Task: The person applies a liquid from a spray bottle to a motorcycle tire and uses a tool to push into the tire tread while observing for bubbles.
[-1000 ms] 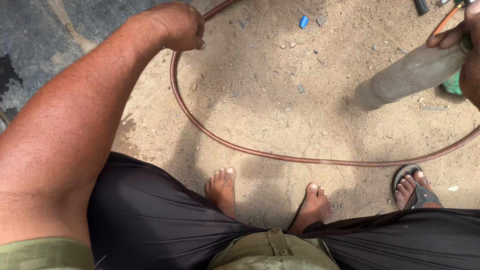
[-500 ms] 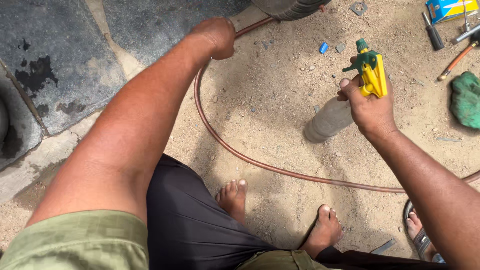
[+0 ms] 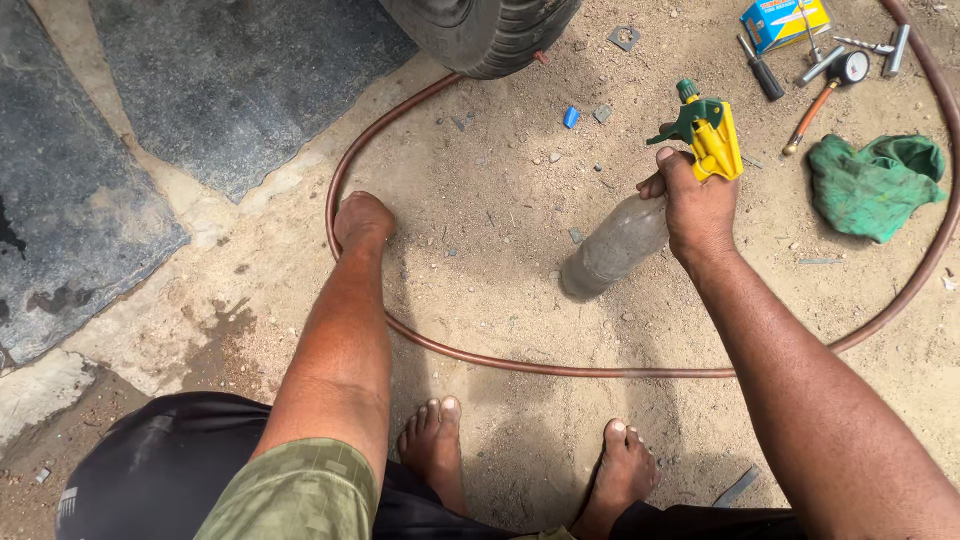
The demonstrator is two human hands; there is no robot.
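Gripping the neck of a dusty spray bottle (image 3: 615, 245), the right hand (image 3: 697, 205) is clamped just under the yellow and green trigger top (image 3: 708, 135), so the bottle is held off the sandy ground (image 3: 500, 300), tilted with its bottom down and left. The left hand (image 3: 362, 220) is seen closed in a fist beside the brown hose (image 3: 560, 365), perhaps for balance, and whether anything is held in it cannot be told. Near the tyre (image 3: 480, 30), a small flat box (image 3: 785, 20), blue and yellow, is seen at the top right beside some tools (image 3: 825, 70) and a green rag (image 3: 875, 180).
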